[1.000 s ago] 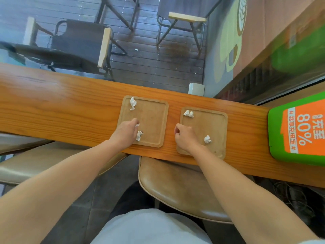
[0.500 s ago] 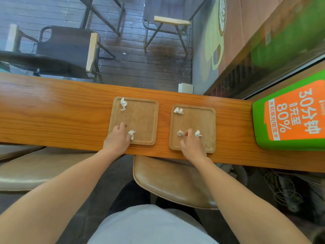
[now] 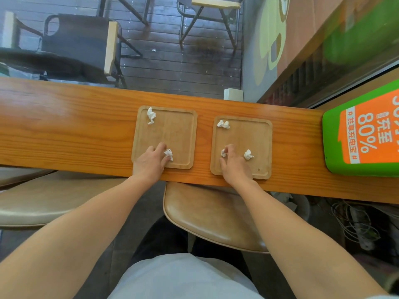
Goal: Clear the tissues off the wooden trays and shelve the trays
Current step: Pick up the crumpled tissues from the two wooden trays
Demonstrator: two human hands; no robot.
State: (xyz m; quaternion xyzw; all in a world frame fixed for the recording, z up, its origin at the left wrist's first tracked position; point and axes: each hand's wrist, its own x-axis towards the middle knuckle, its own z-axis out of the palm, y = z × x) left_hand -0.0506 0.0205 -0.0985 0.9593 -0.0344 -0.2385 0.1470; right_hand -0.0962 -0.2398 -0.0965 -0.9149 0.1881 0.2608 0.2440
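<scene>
Two square wooden trays lie side by side on the long wooden counter (image 3: pixel 64 126). The left tray (image 3: pixel 177 134) carries a crumpled tissue (image 3: pixel 150 115) at its far left corner and another tissue (image 3: pixel 168 154) near its front edge. My left hand (image 3: pixel 150 164) pinches that front tissue between thumb and forefinger. The right tray (image 3: pixel 250 137) carries a tissue (image 3: pixel 223 124) at its far left, a small tissue (image 3: pixel 223 152) at front left and a third tissue (image 3: pixel 248 154) at front right. My right hand (image 3: pixel 234 166) pinches the small front-left one.
A green and orange sign box (image 3: pixel 367 134) stands on the counter's right end. A small white box (image 3: pixel 233 94) sits at the far edge. Tan stools (image 3: pixel 207 214) stand under the counter's front edge. Beyond the glass are chairs on dark decking.
Both hands have slid forward onto the trays and their fingers have closed around the front tissues. A small tissue that the right hand hid before now shows.
</scene>
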